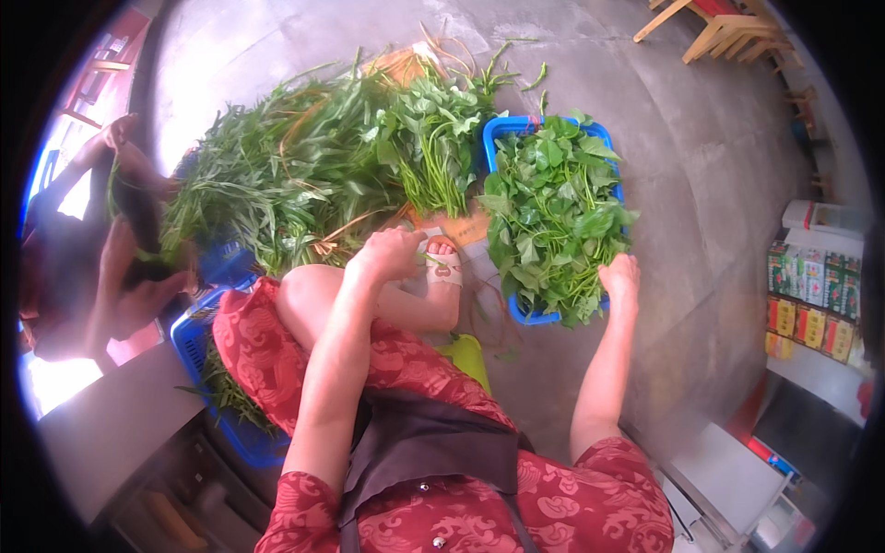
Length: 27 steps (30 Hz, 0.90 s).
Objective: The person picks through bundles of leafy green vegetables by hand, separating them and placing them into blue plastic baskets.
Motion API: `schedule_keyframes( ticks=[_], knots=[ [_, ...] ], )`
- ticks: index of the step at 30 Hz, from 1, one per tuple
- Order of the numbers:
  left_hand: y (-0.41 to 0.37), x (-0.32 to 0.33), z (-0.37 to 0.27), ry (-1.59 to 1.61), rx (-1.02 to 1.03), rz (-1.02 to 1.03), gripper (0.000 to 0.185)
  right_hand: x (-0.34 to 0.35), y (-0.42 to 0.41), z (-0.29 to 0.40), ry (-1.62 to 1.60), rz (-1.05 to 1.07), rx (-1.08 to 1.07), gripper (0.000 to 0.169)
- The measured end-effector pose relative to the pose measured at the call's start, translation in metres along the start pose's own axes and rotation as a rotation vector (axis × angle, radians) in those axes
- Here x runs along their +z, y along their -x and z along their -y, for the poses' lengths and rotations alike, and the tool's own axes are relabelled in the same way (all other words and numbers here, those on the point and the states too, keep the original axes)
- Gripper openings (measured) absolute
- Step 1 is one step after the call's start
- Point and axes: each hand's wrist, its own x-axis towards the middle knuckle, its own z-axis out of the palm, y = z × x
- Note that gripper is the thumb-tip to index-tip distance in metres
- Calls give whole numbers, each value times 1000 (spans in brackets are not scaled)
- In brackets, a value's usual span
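Observation:
My left hand [388, 254] is above my bent knee and sandalled foot, with its fingers curled. A thin green stem [431, 258] shows at its fingertips. To the right, my right hand [621, 278] is closed at the edge of the leafy greens [553, 200], on stem ends there; the fingertips are partly hidden. Those broad-leaved greens heap over the rim of a blue plastic basket [491, 138]. In front of my foot lies a bunch of similar leafy stems [435, 152], beside a large pile of narrow-leaved greens [297, 159].
Another person [104, 228] handles greens at the left. A second blue basket [190, 332] with greens stands by my knee. Loose stems [536, 77] lie on the concrete floor [691, 180]. Wooden stools [726, 31] are at the far right, stacked cartons [814, 276] along the right side.

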Motion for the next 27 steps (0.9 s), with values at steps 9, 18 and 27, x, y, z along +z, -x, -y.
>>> schedule_keyframes(
  ticks=[9,18,27],
  knots=[
    [-13,-27,-24,208,33,-88,50,156,-71,22,-263,-127,-82,59],
    [-31,-4,-4,143,-57,155,39,36,-37,34,-105,111,-210,73],
    [-33,-5,4,182,-149,68,26,-12,19,152,-284,-111,-512,24]
  ],
)
